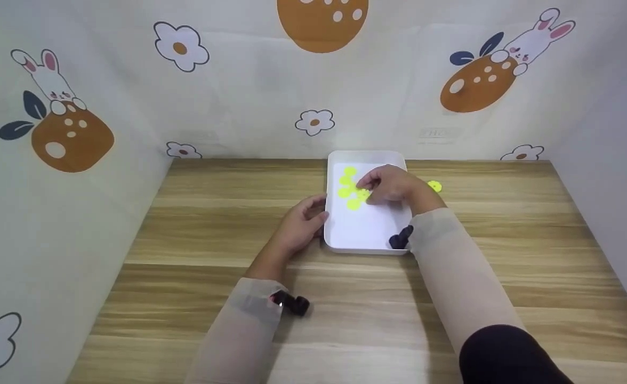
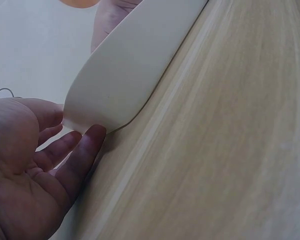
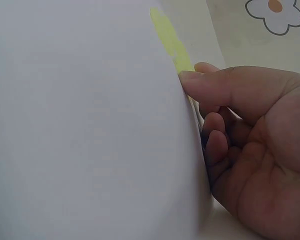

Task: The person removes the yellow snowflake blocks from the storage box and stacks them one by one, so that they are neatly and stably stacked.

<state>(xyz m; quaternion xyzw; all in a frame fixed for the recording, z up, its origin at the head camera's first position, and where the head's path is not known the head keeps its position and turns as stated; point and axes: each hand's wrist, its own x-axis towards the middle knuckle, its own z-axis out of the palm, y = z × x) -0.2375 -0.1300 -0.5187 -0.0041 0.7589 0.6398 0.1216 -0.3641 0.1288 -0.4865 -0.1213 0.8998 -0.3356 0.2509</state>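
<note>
A white rectangular tray point(image 1: 367, 234) lies on the table, with several flat yellow flower-shaped discs point(image 1: 344, 192) bunched in its left half. My right hand point(image 1: 391, 184) reaches into the tray from the right. Its thumb and fingers pinch a yellow flower-shaped disc point(image 1: 364, 194) beside the others. In the right wrist view, the thumb presses along the edge of yellow discs point(image 3: 167, 35); the curled fingers behind it are partly hidden. At the tray's left side, my left hand point(image 1: 300, 224) holds the outer wall, thumb at the rim and fingertips low on the wall point(image 2: 115, 75).
Outside the tray, past its right wall, another yellow disc point(image 1: 435, 186) lies on the wooden table point(image 1: 212, 229). Patterned cloth walls point(image 1: 249, 80) stand behind and at both sides. Small black cameras point(image 1: 292, 304) are strapped at the wrists.
</note>
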